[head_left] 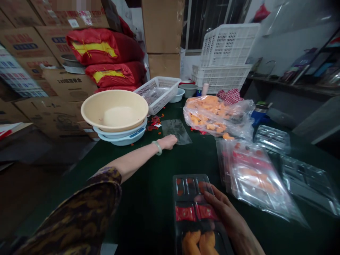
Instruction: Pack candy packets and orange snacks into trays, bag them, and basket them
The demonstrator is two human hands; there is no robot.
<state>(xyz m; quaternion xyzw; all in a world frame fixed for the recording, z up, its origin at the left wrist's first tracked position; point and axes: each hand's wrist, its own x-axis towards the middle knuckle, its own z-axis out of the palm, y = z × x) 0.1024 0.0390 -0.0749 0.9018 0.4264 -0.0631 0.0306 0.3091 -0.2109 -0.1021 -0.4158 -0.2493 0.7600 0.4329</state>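
Your right hand [228, 216] lies over a black plastic compartment tray [187, 187] at the bottom of your view, its fingers spread, not pinching anything you can make out. The fingertips [208, 196] rest on the tray near its red packets [186, 213], with plump orange pieces [199, 242] in the compartment nearer you. Your left arm stretches across the dark green table [138, 202], and your left hand [167, 142], wearing a pale jade bangle [157, 147], sits at the lower edge of a flat clear plastic sheet [176, 131]. You cannot tell whether its fingers are spread or pressed together, as they are out of sight. To your right lie a clear bag of orange pieces [212, 115] and a flattened clear bag [255, 179]. Ahead and to the left, a cream plastic basin [114, 109] sits on pale blue basins [119, 137], beside a white mesh basket [159, 92].
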